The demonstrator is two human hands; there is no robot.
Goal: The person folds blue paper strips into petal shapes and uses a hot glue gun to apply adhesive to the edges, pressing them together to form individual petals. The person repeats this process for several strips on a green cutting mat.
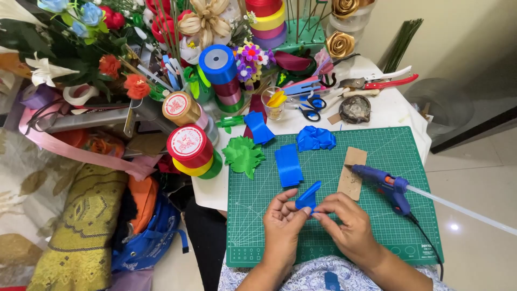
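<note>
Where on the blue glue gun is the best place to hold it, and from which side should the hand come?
Grip the glue gun by its handle, which points down toward the person at the mat's right edge. Come from the right with the right hand, since the nozzle rests on the cardboard piece to the left and is probably hot. The stick and cord trail off to the right.

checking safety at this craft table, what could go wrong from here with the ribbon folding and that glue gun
1. The blue glue gun lies on the green cutting mat with its nozzle over the cardboard scrap, close beside the right hand; a reach sideways could touch the tip.
2. Its cord runs off the mat's edge near the right arm and could snag.
3. The folded blue ribbon piece is pinched only at fingertips by the left hand and right hand, so the fold may spring open.
</note>
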